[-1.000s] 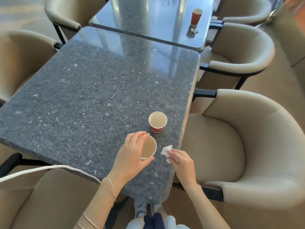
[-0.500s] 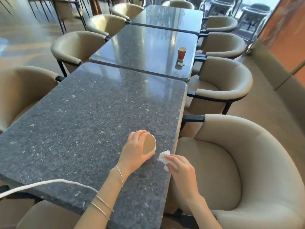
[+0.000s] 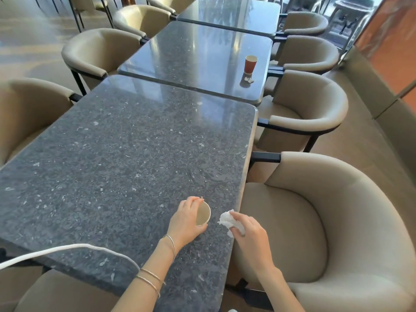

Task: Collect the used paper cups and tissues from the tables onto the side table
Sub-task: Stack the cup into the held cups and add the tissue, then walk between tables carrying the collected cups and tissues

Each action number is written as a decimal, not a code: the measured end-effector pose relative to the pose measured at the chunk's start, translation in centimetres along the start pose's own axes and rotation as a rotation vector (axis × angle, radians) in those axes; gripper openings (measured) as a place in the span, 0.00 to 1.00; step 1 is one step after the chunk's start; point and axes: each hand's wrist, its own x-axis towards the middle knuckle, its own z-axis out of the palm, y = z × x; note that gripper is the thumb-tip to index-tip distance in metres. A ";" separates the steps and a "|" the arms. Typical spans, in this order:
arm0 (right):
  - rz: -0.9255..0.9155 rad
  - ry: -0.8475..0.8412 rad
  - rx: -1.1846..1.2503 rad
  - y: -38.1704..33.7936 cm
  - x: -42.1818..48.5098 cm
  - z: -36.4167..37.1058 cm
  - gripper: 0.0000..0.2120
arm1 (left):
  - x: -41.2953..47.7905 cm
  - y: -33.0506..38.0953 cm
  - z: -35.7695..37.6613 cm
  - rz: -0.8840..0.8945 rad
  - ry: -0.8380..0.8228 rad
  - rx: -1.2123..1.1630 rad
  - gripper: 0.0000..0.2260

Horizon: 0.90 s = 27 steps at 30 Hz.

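My left hand (image 3: pixel 184 221) grips a paper cup (image 3: pixel 203 214) over the near right part of the dark granite table (image 3: pixel 112 158); the cup's pale inside faces right. Whether a second cup is nested in it I cannot tell. My right hand (image 3: pixel 249 230) pinches a crumpled white tissue (image 3: pixel 227 221) just at the table's right edge. On the second table (image 3: pixel 191 59) stands a red paper cup (image 3: pixel 250 64), upright near the right edge, with a small crumpled tissue (image 3: pixel 248 80) beside its base.
Beige tub chairs line both sides of the table row; one (image 3: pixel 315 221) is right next to my right hand, another (image 3: pixel 308 113) beyond it. A third table (image 3: pixel 229 14) lies farther back. A white cable (image 3: pixel 67 248) crosses the near table edge.
One second ago a second red cup stood on the table beyond my left hand; it is no longer seen there. The view has tilted up, showing more of the far tables.
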 end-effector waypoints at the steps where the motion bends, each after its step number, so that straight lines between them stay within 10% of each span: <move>1: 0.005 -0.005 -0.001 -0.1 -0.3 0.2 0.16 | -0.6 0.1 0.1 0.004 -0.012 0.009 0.29; 27: 0.382 0.323 0.044 -1.2 -17.2 -2.3 0.13 | -11.1 4.9 1.2 0.474 -0.313 -0.077 0.34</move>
